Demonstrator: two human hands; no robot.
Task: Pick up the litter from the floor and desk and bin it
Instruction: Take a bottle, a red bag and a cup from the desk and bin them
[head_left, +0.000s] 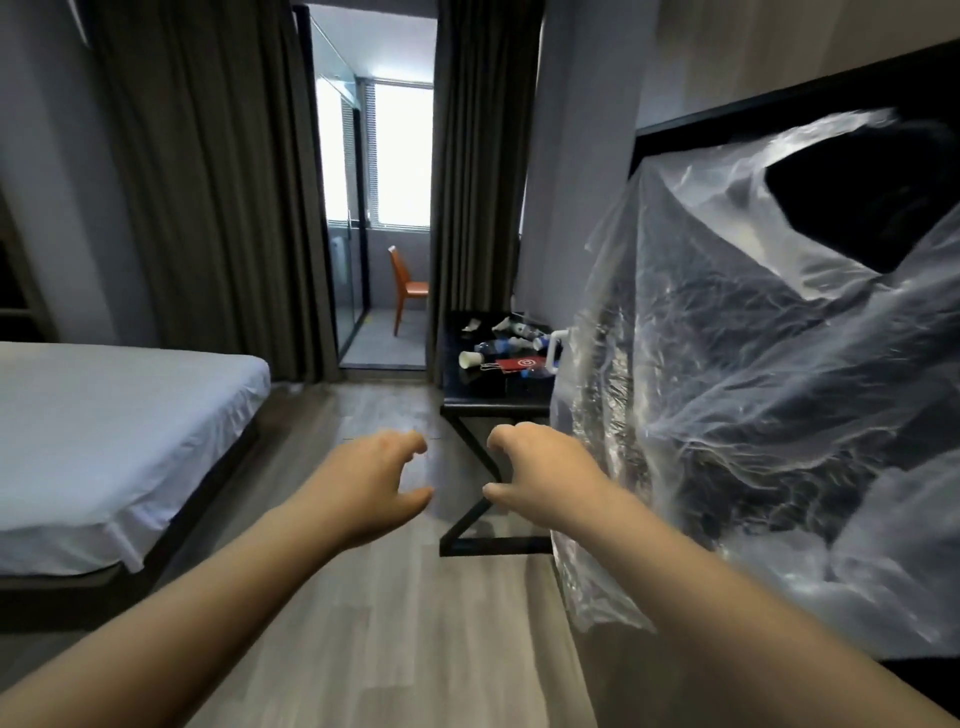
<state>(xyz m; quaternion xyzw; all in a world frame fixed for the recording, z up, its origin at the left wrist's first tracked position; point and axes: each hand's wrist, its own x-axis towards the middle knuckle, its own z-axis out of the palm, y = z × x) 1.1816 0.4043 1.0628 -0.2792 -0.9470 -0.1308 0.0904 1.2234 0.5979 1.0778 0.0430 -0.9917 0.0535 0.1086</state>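
Observation:
A black desk (493, 402) stands ahead on the right, strewn with litter: a white paper cup (471, 359) on its side, a red card (521, 364), plastic bottles (501, 347) and crumpled wrappers (506, 325). A large clear plastic bin bag (753, 374) fills the right side, its dark mouth open at the top right. My left hand (376, 480) and my right hand (535, 475) reach forward side by side above the floor, short of the desk. Both have curled, spread fingers and hold nothing.
A bed with white sheets (114, 441) lies at the left. Grey wooden floor (395, 613) runs between bed and desk. Dark curtains (218, 182) frame a doorway to a balcony with an orange chair (408, 286). The desk's black Z-shaped leg (483, 519) stands under my hands.

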